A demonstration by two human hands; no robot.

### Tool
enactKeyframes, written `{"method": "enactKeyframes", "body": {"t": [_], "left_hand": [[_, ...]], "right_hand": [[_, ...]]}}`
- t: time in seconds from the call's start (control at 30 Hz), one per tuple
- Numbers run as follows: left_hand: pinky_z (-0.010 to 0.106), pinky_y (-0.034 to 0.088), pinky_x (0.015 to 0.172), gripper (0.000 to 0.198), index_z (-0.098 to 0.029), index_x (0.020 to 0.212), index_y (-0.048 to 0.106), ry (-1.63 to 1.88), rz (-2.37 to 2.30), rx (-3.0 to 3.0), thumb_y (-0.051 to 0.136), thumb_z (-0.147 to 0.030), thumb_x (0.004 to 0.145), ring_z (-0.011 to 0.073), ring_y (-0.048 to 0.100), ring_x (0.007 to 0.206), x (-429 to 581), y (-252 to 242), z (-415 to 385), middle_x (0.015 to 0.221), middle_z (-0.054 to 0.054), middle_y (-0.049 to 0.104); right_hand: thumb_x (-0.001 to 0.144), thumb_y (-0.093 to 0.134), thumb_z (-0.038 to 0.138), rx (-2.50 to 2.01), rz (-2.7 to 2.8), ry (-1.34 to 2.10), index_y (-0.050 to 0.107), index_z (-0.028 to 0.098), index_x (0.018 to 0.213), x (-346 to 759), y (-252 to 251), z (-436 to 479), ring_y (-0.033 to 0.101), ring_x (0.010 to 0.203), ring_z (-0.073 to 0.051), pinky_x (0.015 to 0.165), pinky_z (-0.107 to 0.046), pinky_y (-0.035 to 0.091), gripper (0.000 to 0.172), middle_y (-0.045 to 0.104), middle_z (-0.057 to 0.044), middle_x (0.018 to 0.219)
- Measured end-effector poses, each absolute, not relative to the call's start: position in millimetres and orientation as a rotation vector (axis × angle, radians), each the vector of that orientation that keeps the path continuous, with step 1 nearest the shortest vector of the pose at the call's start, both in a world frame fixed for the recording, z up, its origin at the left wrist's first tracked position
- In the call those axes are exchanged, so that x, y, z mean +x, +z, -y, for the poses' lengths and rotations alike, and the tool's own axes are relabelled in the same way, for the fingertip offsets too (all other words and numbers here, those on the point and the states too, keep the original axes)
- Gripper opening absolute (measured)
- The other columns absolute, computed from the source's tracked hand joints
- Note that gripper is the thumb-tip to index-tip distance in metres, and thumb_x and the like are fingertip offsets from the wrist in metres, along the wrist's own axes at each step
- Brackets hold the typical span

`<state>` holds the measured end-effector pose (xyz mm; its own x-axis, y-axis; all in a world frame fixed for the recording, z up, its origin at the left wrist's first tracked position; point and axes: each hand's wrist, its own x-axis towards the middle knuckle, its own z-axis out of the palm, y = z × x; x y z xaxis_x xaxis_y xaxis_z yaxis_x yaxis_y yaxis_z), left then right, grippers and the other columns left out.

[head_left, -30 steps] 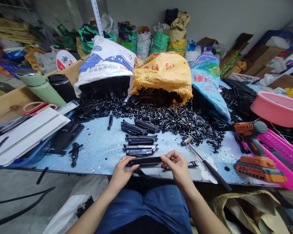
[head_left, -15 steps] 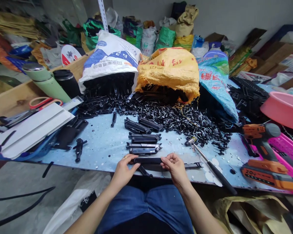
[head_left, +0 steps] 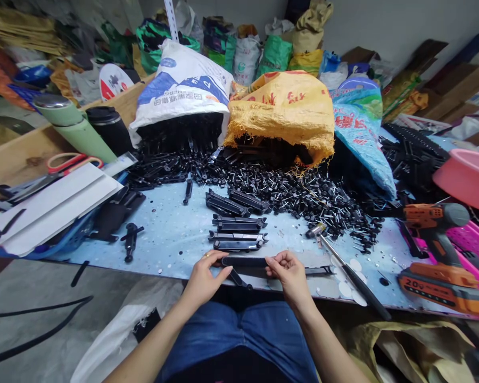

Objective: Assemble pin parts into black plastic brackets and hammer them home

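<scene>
Between my two hands, at the near edge of the bench, a long flat black plastic strip (head_left: pixel 245 262) is held level. My left hand (head_left: pixel 207 274) pinches its left end with thumb and fingers. At the other end, my right hand (head_left: pixel 286 270) grips it with bent fingers. Below the strip a short black part (head_left: pixel 238 279) lies slanted by the edge. Another slim black bar (head_left: pixel 320 271) pokes out to the right of my right hand. Just beyond my hands, several black assembled bars (head_left: pixel 239 223) lie in a stack of rows.
Loose black screws (head_left: pixel 323 202) and parts spill from a white sack (head_left: pixel 187 85), an orange sack (head_left: pixel 279 117) and a blue sack (head_left: pixel 359 133). A hammer (head_left: pixel 353 276) and a cordless drill (head_left: pixel 439 255) lie right. Scissors (head_left: pixel 74 162), a green flask (head_left: pixel 77 127) and white panels (head_left: pixel 51 207) stand left.
The whole scene shifts slightly in view as my head turns a little. Both hands keep their hold on the black strip, with hardly any movement.
</scene>
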<state>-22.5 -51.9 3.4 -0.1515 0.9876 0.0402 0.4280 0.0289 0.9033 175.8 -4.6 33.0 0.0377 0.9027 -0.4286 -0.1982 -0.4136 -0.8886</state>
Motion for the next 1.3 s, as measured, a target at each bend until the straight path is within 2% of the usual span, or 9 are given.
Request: {"method": "enactKeyframes", "body": {"t": [0.37,0.53,0.67,0.87,1.3], "left_hand": [[0.031,0.051,0.073,0.025,-0.018,0.091,0.066,1.099,-1.660,1.423,0.059,-0.035,0.074,0.0168,0.060,0.076,-20.3,5.7,51.2,0.090,0.006,0.063],[0.034,0.047,0.082,0.030,-0.018,0.086,0.067,1.118,-1.672,1.378,0.045,-0.038,0.082,0.0202,0.061,0.088,-19.2,4.8,48.6,0.090,0.008,0.066],[0.035,0.047,0.084,0.036,-0.017,0.084,0.068,1.130,-1.678,1.341,0.038,-0.037,0.085,0.0204,0.061,0.089,-20.3,3.7,47.1,0.089,0.008,0.066],[0.034,0.046,0.084,0.031,-0.018,0.085,0.068,1.120,-1.642,1.334,0.041,-0.034,0.083,0.0197,0.060,0.090,-22.4,3.6,48.1,0.091,0.007,0.066],[0.035,0.047,0.084,0.031,-0.018,0.084,0.068,1.136,-1.651,1.318,0.041,-0.032,0.080,0.0208,0.060,0.091,-21.8,2.8,48.2,0.091,0.007,0.066]], "right_hand": [[0.040,0.085,0.043,-1.419,0.804,1.538,0.049,0.017,0.056,176.0,33.9,5.2,0.058,0.045,-0.012,0.046,-0.022,0.048,0.047,0.055,0.004,0.049],[0.038,0.085,0.042,-1.407,0.772,1.556,0.049,0.017,0.056,175.5,34.8,4.9,0.057,0.044,-0.010,0.045,-0.021,0.048,0.047,0.055,0.005,0.048],[0.039,0.086,0.039,-1.379,0.740,1.569,0.050,0.016,0.056,177.6,33.6,4.7,0.056,0.044,-0.009,0.044,-0.019,0.047,0.046,0.056,0.005,0.050],[0.039,0.086,0.036,-1.345,0.672,1.613,0.050,0.016,0.055,181.9,33.6,4.3,0.054,0.042,-0.008,0.041,-0.017,0.044,0.044,0.054,0.005,0.046],[0.041,0.085,0.040,-1.384,0.751,1.561,0.049,0.017,0.056,179.4,31.1,4.4,0.056,0.042,-0.010,0.043,-0.019,0.047,0.045,0.055,0.005,0.047]]}}
